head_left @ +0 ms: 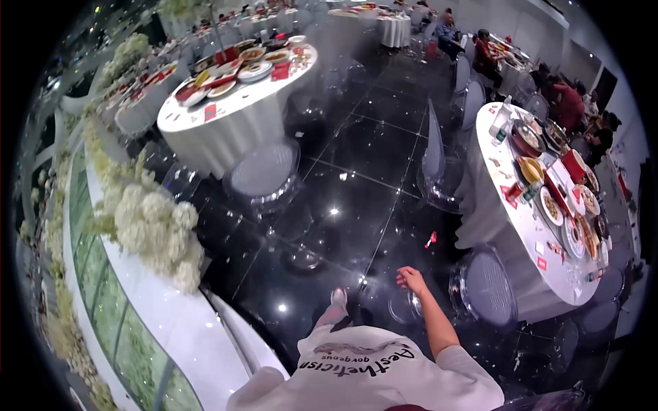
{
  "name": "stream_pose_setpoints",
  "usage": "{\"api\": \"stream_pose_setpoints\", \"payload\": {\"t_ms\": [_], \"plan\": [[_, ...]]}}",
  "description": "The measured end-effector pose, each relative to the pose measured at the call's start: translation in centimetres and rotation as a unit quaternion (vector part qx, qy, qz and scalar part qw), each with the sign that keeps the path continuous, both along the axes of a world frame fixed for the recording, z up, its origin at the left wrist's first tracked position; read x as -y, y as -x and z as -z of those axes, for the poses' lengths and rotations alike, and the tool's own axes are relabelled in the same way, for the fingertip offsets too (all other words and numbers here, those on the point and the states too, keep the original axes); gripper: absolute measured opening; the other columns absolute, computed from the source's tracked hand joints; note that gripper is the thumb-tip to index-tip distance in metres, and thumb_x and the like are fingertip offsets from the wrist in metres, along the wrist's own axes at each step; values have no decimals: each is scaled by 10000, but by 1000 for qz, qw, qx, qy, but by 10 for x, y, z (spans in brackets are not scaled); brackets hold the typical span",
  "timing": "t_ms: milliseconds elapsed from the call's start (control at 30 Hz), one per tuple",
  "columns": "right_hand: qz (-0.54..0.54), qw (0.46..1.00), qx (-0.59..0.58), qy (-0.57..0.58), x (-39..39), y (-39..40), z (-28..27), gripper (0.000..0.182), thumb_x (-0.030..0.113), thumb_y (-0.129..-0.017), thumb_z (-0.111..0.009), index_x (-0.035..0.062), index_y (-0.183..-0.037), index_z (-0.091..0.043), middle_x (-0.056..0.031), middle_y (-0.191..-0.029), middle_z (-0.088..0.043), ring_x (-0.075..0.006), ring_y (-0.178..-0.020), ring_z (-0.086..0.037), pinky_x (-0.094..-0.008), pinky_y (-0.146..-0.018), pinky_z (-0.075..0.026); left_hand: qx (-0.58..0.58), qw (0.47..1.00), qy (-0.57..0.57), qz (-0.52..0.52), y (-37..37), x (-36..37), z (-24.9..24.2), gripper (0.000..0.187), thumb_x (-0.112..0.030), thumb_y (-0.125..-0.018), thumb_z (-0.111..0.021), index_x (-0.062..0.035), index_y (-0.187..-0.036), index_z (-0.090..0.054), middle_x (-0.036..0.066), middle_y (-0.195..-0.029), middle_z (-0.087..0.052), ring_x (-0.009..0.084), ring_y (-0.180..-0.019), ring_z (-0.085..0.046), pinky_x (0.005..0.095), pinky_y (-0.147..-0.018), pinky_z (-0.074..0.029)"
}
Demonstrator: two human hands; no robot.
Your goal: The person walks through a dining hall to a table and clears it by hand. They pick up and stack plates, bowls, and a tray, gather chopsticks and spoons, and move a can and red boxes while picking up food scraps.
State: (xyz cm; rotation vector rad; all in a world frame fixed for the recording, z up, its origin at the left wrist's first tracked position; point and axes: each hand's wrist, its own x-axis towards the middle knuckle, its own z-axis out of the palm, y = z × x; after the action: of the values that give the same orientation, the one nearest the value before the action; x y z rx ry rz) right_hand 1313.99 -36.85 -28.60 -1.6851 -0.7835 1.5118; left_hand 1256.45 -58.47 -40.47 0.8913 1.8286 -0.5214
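Observation:
My right hand (410, 279) hangs in front of me, over the dark floor, its fingers loosely bent with nothing visible in them. Closest to it is a clear plastic chair (488, 286), drawn up at the near side of the right-hand round table (574, 291); the hand does not touch it. A small red and white scrap (430, 239) lies on the floor beyond my fingers. My left hand is out of sight. One foot (338, 299) shows ahead of my white printed T-shirt (363, 373).
Glossy black floor tiles (349, 161) run between the right table and another dish-laden table (236, 118) at left. White flowers (154, 222) border a raised white walkway (161, 288). More clear chairs (264, 171) stand about. Seated people (449, 38) are at the far tables.

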Motion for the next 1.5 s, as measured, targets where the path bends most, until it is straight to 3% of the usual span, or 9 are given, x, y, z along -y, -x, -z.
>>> {"api": "stream_pose_setpoints", "payload": {"t_ms": [167, 367, 533, 767, 1000, 1133, 1233, 1333, 1500], "plan": [[29, 996, -69, 55, -147, -30, -24, 254, 246, -931, -472, 75, -1091, -572, -77, -925, -646, -181, -789, -653, -327, -664, -538, -25, 883, -230, 409, -104, -404, 44, 437, -400, -873, -419, -104, -1125, -619, 162, -1135, -604, 313, -985, -607, 440, -861, -476], [165, 982, -81, 53, -378, -89, 30, 234, 237, -906, -498, 66, -1034, -595, -83, -871, -656, -172, -723, -647, -313, -637, -534, 372, 774, -504, 87, -425, -870, -171, 279, -241, -873, -589, -33, -1059, -590, 92, -869, -640, 163, -785, -605, 277, -698, -473], [185, 974, -113, 60, -638, -176, 49, 177, 191, -885, -506, 75, -976, -603, -78, -820, -656, -164, -685, -643, -306, -589, -518, 374, 714, -529, 267, -543, -1069, -221, 256, -207, -868, -578, -36, -1057, -592, 139, -972, -627, 263, -881, -617, 334, -751, -487], [78, 987, -140, 27, -993, -276, -27, 190, 224, -878, -556, 87, -1004, -597, -54, -859, -655, -141, -722, -636, -282, -647, -518, 17, 899, -298, 319, -421, -1153, -9, 320, -328, -906, -488, -78, -1050, -625, 146, -1066, -626, 273, -964, -598, 392, -815, -474], [136, 981, -128, 44, -1258, -463, 11, 201, 256, -878, -560, 91, -988, -590, -74, -876, -661, -188, -744, -653, -314, -640, -536, -74, 996, 29, 45, -444, -1320, -5, 322, -302, -896, -494, -50, -1057, -613, 159, -1040, -632, 294, -942, -608, 393, -791, -486], [157, 961, 166, 155, -1321, -593, 106, 216, 227, -801, -588, 42, -887, -661, -107, -714, -656, -213, -603, -652, -337, -515, -518, -3, 986, -22, 167, -557, -1525, 22, 324, -287, -890, -498, -34, -1060, -606, 166, -1025, -636, 306, -930, -613, 393, -777, -493], [211, 898, 159, 351, -1350, -655, 88, 217, 209, -770, -555, 22, -799, -662, -98, -688, -652, -227, -530, -617, -375, -517, -513, 20, 797, -246, 551, -689, -1730, 62, 326, -275, -885, -500, -22, -1063, -601, 172, -1014, -638, 315, -921, -618, 393, -767, -498], [302, 882, 47, 360, -1370, -685, 96, 168, 212, -758, -588, 74, -677, -639, -76, -619, -610, -219, -588, -642, -385, -470, -505, 294, 885, -341, 122, -875, -1976, 26, 386, -384, -889, -493, -57, -1065, -599, 170, -1071, -621, 329, -1023, -581, 416, -850, -466], [131, 917, 75, 370, -1481, -758, 137, 170, 214, -769, -580, 71, -694, -634, -88, -615, -599, -224, -540, -598, -387, -458, -479, 373, 731, -516, 246, -1109, -2293, -145, 260, -238, -847, -577, -50, -1025, -603, 146, -968, -636, 272, -899, -615, 358, -790, -485]]}}
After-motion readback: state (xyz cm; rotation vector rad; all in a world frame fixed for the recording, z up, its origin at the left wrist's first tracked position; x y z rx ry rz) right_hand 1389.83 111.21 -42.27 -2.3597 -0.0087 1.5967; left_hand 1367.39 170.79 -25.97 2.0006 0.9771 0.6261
